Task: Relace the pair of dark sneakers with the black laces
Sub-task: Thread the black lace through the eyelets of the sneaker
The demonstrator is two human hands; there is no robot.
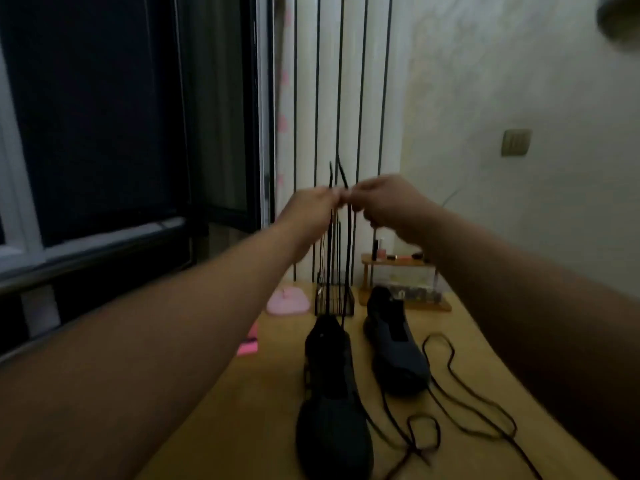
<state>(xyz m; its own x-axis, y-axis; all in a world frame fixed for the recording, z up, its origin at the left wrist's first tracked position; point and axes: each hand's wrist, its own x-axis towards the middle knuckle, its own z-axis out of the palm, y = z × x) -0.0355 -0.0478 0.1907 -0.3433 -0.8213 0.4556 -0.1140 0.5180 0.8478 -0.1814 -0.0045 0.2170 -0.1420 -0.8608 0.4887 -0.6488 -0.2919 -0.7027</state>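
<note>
**Near:** light wooden tabletop (242, 410).
- Dark fabric sneaker, near left (332, 410), toe toward the viewer.
- Loose black lace (452, 353), lying in loops on the table, right of both shoes and touching no hand.

**Middle:**
- Second dark sneaker (394, 348), right of the first and slightly farther.
- Pink sticky-note pad (249, 344), left.

**Far:**
- Black wire basket (334, 301).
- Round pink object (287, 301).
- Low wooden rack of small cosmetics (398, 271).

**Raised above the table:**
- Taut black lace (349, 237), two strands rising from the near sneaker.
- Left hand (311, 206) and right hand (388, 202), fingertips almost meeting. Each pinches a strand just below its tip, with the ends poking above the fingers.
</note>
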